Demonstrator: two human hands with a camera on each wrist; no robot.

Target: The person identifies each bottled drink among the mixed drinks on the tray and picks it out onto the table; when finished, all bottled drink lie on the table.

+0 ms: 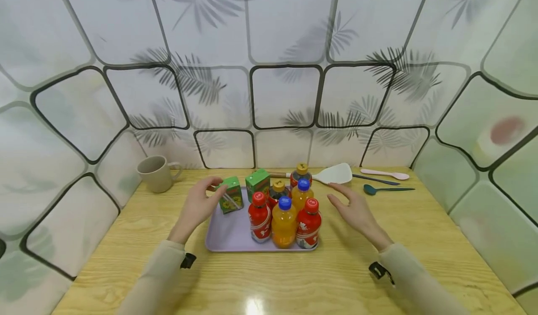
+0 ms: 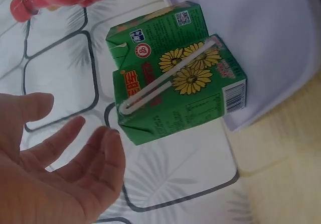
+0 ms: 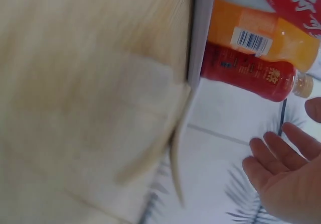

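In the head view my left hand (image 1: 201,202) hovers beside a green drink carton (image 1: 231,197) with a white straw on its front. The left wrist view shows this hand (image 2: 75,169) apart from the carton (image 2: 175,93), fingers loosely bent around nothing. A second green carton (image 1: 258,183) stands farther right. My right hand (image 1: 355,210) is held in the air right of the bottles, fingers spread and holding nothing. Closest to it are a red bottle (image 1: 308,224) and an orange drink bottle (image 1: 301,194). All these drinks stand on a lilac tray (image 1: 227,242).
Another red bottle (image 1: 259,219), an orange one (image 1: 284,224) and two yellow-capped bottles crowd the tray's right part. A mug (image 1: 155,172) stands back left. Behind at right lie a white spatula (image 1: 336,173), a pink spoon (image 1: 384,173) and a dark teal spoon (image 1: 371,190).
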